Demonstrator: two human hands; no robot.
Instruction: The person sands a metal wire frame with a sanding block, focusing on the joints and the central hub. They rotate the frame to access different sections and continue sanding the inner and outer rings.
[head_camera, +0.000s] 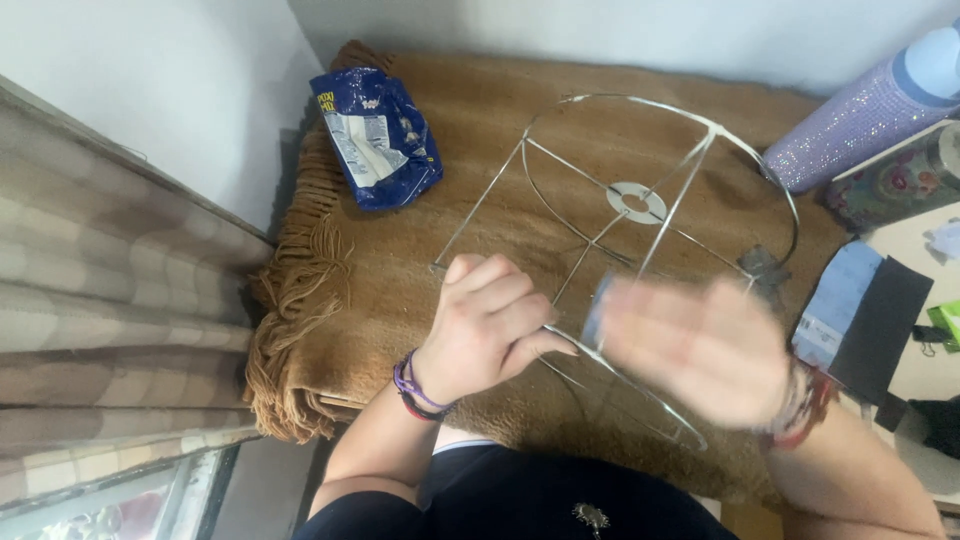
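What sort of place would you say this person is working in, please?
Probably a room at home used for craft work. A fringed brown blanket covers the work surface, a checked curtain hangs by a window, and both hands work on a bare wire lampshade frame.

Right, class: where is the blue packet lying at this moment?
In the head view the blue packet lies at the upper left, on the brown fringed blanket near the white wall, left of the wire lampshade frame and beyond the left hand.
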